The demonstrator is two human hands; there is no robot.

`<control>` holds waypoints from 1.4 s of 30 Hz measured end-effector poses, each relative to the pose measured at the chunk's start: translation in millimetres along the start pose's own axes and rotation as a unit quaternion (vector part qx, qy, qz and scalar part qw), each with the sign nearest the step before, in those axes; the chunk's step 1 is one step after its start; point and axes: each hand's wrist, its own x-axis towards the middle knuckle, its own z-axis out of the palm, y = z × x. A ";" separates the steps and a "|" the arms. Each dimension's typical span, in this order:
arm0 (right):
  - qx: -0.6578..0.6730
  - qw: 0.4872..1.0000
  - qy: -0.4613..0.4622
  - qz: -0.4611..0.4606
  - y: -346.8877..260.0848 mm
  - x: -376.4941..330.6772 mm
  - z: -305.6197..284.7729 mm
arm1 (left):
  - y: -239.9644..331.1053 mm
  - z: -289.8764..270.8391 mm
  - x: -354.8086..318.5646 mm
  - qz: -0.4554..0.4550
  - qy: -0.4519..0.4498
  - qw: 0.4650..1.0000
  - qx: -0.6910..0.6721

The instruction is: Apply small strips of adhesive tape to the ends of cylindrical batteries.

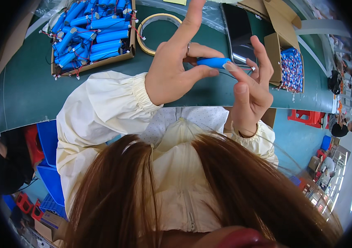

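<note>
My left hand [171,70] grips a blue cylindrical battery cell [212,62] between thumb and middle fingers, with the index finger pointing up; a ring sits on one finger. My right hand [250,89] touches the cell's right end, where a small pale strip [230,66] sticks out between its fingertips. Both hands are raised above the green table [27,95]. Cream sleeves cover both forearms.
A cardboard tray [132,45] full of blue cells with red wires stands at the back left. A roll of tape [156,18] lies beside it. A dark flat panel [238,29] and an open carton [273,47] of wired parts sit at the right. Blue bins [48,140] are below the table.
</note>
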 end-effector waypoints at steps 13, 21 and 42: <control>-0.231 0.965 0.006 -0.122 -4.6 7.5 -10.3 | 52.3 -1.3 7.3 -0.466 0.048 0.869 -0.157; -0.045 0.997 0.012 -0.067 2.2 4.1 -9.7 | 53.7 9.6 24.8 -0.477 0.053 0.876 -0.051; -0.157 0.982 0.055 -0.085 -5.6 8.5 1.0 | 6.5 -0.5 3.1 0.012 -0.012 0.995 0.094</control>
